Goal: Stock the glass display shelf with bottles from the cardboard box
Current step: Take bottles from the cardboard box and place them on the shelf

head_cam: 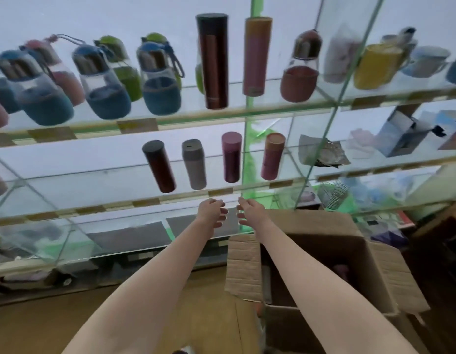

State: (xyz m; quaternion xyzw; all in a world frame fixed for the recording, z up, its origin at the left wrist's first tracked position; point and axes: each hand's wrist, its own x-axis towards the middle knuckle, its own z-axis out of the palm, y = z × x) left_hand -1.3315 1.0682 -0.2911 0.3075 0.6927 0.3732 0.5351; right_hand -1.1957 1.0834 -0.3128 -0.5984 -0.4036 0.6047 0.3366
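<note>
The left hand (212, 209) and the right hand (249, 210) are hovering side by side, palms facing each other, fingers loosely curled and holding nothing, just below the front edge of the middle glass shelf (94, 209). At twelve o'clock from the hands, four slim bottles are standing in a row on that shelf: a dark red bottle (159, 166), a grey bottle (194, 164), a maroon bottle (231, 157) and a pink bottle (272, 156). At five o'clock from the right hand, the cardboard box (375, 261) is sitting open on the floor, flaps spread; its contents are too dark to make out.

Judging by their look, the bottles are rigid, smooth metal flasks, probably light when empty and rather slippery, so a grip around the mid-body should be surest. The glass panes and upright dividers are the fragile part. Open room is lying at nine o'clock of the dark red bottle, where the shelf is bare.
</note>
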